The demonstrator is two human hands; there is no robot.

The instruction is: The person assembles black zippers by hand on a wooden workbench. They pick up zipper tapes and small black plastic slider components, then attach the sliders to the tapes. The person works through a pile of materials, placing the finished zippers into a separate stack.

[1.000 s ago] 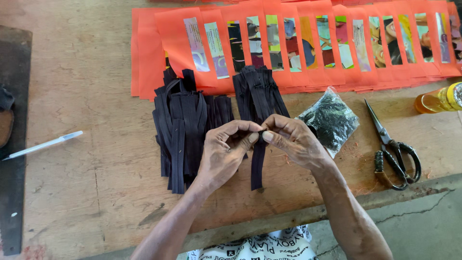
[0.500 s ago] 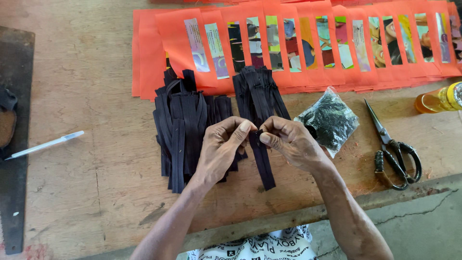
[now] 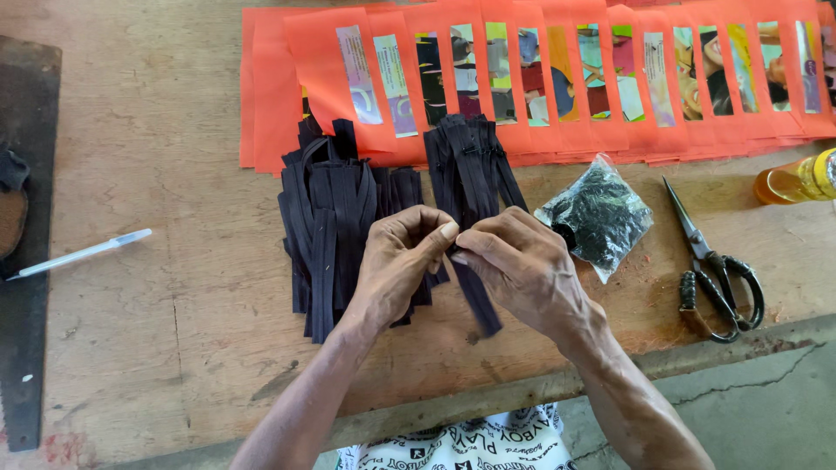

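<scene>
On a worn wooden table (image 3: pixel 131 348), seen from above:

- Left hand (image 3: pixel 396 261): fingers curled shut, thumb and forefinger pinching the upper end of a dark zipper strip (image 3: pixel 477 300). Fingertips meet those of the other hand.
- Right hand (image 3: pixel 522 261): likewise closed, pinching the same strip just beside the left-hand pinch. What sits between the fingertips is too small to make out.
- Dark zipper strip: held near its top, its lower length trailing down across the table toward the near edge.
- Pile of dark strips (image 3: pixel 335 222): lying loose, partly under the left hand.
- Second bundle of dark strips (image 3: pixel 470 157): just above the hands, overlapping the orange sheets.
- Orange sheets (image 3: pixel 270 96): overlapped in a row along the far side, each with a coloured picture panel.
- Clear bag of small dark pieces (image 3: pixel 601 213): right of the hands, near but apart.
- Scissors (image 3: pixel 710 261): right of the bag, blades closed.
- Yellow bottle (image 3: pixel 797 178): at the right edge, on its side.
- White pen (image 3: pixel 78 255): well apart, on the left.

Risk, as a judgement: the pinch is fine and two-handed; a slip could drop the small part among the dark strips, where it would be hard to find. The trailing end lies near the edge and could drag.
</scene>
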